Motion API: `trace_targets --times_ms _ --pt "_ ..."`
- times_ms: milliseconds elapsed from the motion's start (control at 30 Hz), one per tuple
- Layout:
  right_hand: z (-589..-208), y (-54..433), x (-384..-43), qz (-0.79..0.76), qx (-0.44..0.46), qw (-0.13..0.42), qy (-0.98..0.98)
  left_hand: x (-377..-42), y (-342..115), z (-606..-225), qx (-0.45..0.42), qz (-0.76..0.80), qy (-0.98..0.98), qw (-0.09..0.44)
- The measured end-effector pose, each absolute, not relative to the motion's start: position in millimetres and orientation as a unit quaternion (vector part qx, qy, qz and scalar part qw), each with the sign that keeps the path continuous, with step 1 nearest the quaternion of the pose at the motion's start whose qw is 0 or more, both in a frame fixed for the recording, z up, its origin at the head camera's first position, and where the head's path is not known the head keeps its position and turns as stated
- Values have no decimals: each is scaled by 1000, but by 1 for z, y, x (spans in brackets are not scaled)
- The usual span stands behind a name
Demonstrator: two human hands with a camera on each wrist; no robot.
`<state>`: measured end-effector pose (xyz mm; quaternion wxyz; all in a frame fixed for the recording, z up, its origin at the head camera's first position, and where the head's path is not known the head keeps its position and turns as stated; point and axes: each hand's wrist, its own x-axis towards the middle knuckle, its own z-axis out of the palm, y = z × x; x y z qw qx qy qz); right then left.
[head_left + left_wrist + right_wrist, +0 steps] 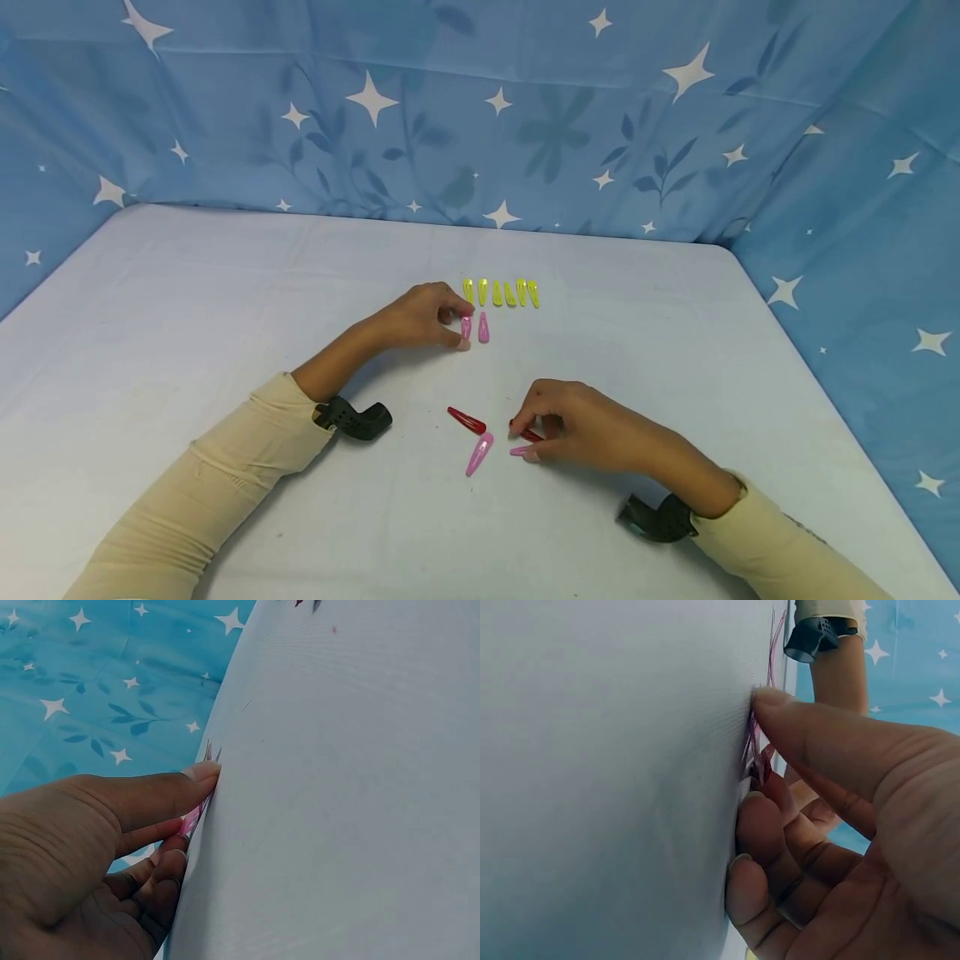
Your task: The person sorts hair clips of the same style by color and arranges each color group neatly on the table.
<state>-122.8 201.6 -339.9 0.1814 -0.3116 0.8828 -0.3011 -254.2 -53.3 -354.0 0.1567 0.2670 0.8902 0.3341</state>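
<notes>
Just below a row of yellow snap hair clips, my left hand pinches a pink hair clip lengthwise between thumb and forefinger, at the tabletop. Beside it lies another pink hair clip. Nearer the front, my right hand is lowered to the table over a red hair clip and a pink hair clip. Its thumb touches the pink one; its forefinger is at the red one. Whether it grips either is unclear. Left of it lie a red hair clip and a pink hair clip.
A white cloth covers the table. Blue curtains with white stars stand behind it and along the right side. Each wrist wears a black camera mount, one on the left and one on the right.
</notes>
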Motion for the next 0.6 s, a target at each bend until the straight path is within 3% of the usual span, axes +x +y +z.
trace_targets --times_ms 600 --pt "-335 196 -118 -266 -274 211 900 -253 -54 -354 272 338 888 152"
